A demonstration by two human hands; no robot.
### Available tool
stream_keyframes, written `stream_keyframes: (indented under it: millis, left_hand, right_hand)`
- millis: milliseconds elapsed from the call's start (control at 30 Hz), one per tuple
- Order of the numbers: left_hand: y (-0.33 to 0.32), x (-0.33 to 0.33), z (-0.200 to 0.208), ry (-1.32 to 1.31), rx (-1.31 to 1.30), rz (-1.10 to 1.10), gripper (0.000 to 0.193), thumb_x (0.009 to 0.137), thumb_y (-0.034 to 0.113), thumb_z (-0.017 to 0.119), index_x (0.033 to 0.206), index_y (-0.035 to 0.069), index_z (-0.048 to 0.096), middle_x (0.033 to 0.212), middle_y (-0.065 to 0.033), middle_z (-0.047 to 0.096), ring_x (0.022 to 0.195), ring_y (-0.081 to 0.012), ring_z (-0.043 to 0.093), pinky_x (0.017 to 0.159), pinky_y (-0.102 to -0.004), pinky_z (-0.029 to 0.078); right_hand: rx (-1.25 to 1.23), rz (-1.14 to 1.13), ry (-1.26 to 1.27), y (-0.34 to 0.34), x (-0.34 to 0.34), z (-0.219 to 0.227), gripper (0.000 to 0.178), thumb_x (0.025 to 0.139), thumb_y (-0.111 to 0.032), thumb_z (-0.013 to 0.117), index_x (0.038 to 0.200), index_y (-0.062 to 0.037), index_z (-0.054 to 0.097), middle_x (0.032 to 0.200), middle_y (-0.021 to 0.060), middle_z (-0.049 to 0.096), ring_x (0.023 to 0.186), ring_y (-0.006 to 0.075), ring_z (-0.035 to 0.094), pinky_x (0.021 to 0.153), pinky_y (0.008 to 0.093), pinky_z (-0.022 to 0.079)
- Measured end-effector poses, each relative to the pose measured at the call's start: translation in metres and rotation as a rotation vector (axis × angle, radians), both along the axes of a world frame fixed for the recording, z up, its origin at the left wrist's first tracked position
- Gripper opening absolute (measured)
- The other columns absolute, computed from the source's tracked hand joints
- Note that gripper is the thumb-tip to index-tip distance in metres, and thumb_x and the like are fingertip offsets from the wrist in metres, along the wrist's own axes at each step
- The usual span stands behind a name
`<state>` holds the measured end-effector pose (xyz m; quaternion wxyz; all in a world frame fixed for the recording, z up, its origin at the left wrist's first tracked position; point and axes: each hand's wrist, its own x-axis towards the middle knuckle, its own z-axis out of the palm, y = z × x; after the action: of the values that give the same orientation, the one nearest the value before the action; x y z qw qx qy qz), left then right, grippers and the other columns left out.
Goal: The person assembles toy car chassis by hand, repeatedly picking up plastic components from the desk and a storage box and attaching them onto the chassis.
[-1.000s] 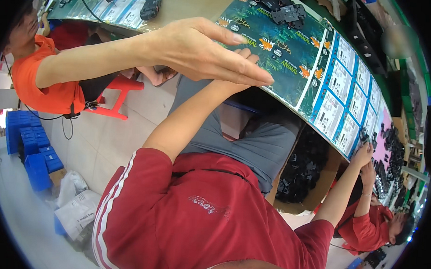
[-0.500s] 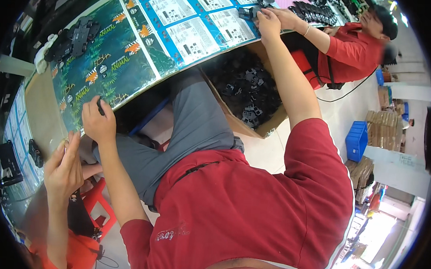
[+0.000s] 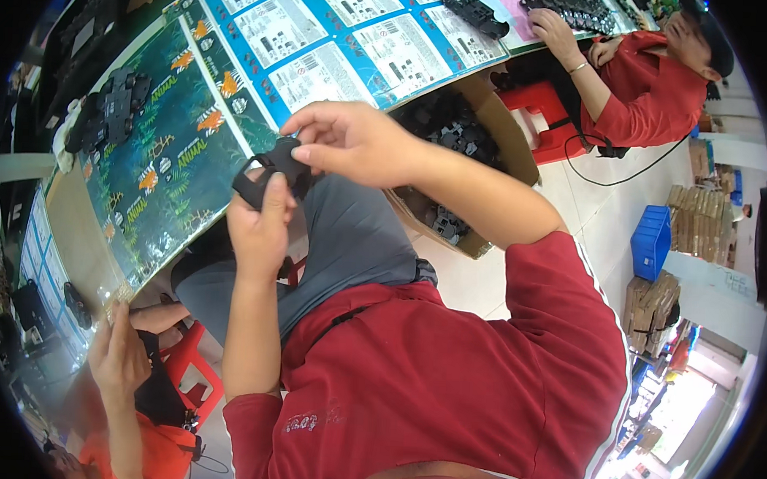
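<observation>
Both our hands, apart half a second earlier, had met, making the handling, we judged, two-handed: our left hand (image 3: 259,233) gripped and our right hand (image 3: 353,145) pinched one black, looped, plastic-looking part (image 3: 280,158) beside the dark-green, leaf-patterned table cover (image 3: 144,207).

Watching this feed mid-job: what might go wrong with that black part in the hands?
The black part is held between the left hand and right hand by the near edge of the table, so a slip could drop it onto the legs or floor. The open cardboard box beside the legs holds many loose pieces; a dropped part might land there and be hard to pick out.
</observation>
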<state>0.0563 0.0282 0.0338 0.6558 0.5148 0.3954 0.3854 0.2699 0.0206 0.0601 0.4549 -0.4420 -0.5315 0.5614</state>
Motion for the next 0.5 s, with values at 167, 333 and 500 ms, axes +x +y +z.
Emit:
stream_keyframes:
  millis: [167,333,500]
  left_hand:
    - [0.043,-0.013,-0.002,0.157,0.051,0.237,0.018,0.102,0.02,0.063,0.1,0.003,0.061,0.073,0.0012,0.058,0.061,-0.0041,0.047,0.056,-0.0204,0.036]
    - [0.071,-0.023,-0.018,0.132,0.053,0.315,0.017,0.103,0.019,0.062,0.108,0.003,0.061,0.076,0.0014,0.056,0.06,-0.0034,0.042,0.053,-0.0193,0.031]
    - [0.072,-0.014,-0.029,0.265,0.05,0.305,0.019,0.101,0.019,0.064,0.107,0.001,0.061,0.079,0.001,0.058,0.068,-0.004,0.049,0.061,-0.0202,0.037]
  right_hand:
    - [0.279,-0.474,-0.486,0.045,0.124,0.013,0.022,0.095,-0.021,0.071,0.107,-0.0027,0.072,0.084,0.0021,0.071,0.076,0.0087,0.064,0.071,0.0275,0.053]
    - [0.125,-0.899,-0.865,0.108,0.295,0.023,0.021,0.087,-0.019,0.071,0.096,0.0006,0.072,0.08,0.0122,0.073,0.075,0.0188,0.068,0.072,0.0331,0.053]
    - [0.121,-1.108,-1.371,0.137,0.485,-0.011,0.025,0.082,-0.02,0.068,0.097,0.0001,0.073,0.091,0.0249,0.072,0.086,0.0382,0.071,0.08,0.0431,0.056]
